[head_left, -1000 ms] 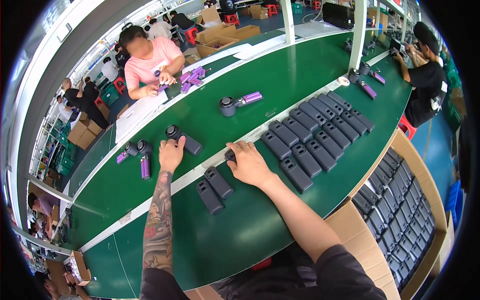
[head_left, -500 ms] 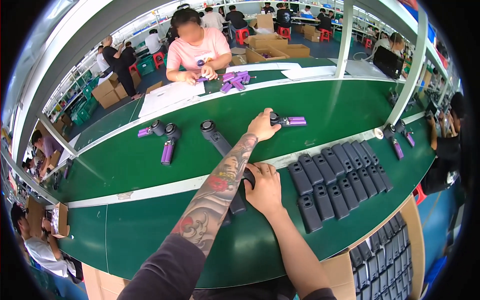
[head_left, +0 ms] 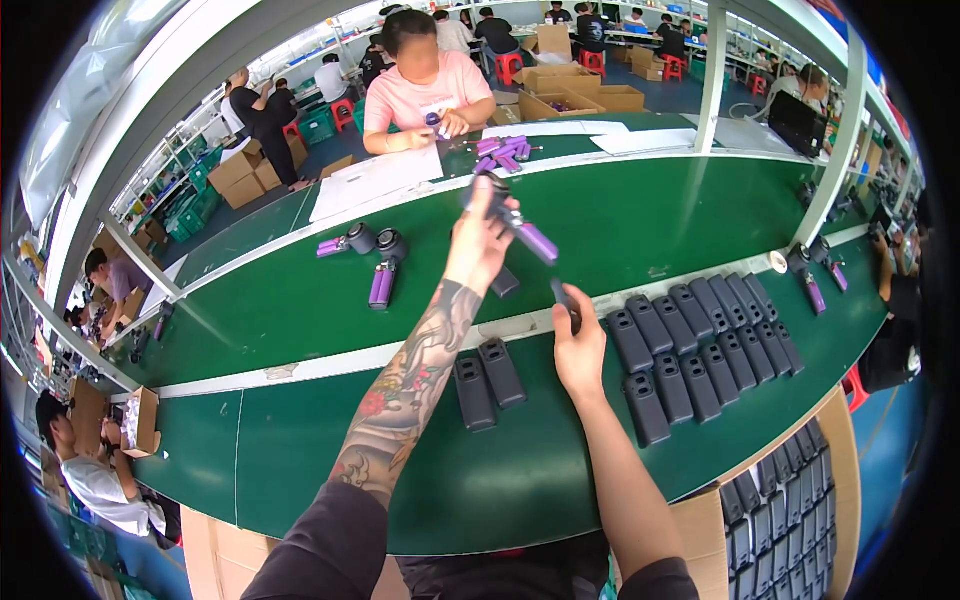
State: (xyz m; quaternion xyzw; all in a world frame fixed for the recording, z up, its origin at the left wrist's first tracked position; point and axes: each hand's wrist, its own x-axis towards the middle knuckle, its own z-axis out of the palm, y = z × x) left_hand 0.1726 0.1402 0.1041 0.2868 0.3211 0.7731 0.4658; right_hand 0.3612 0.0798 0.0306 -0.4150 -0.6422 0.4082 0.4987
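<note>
Purple battery [head_left: 538,243] between white rails [head_left: 340,369]

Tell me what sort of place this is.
Most likely a factory assembly floor: rows of dark casings lie on a long green workbench, a carton holds more, and people sit on red stools beyond.

Black round-headed unit [head_left: 513,218] with purple cylindrical cells [head_left: 538,243]: I see it gripped in the left hand [head_left: 480,238], raised over the green tabletop [head_left: 650,210], cells slanting down-right; outline blurred. Slim dark-grey shell [head_left: 559,291]: tilted, one end protruding from the right hand [head_left: 580,345], apart from the unit; remainder hidden from me.
</note>
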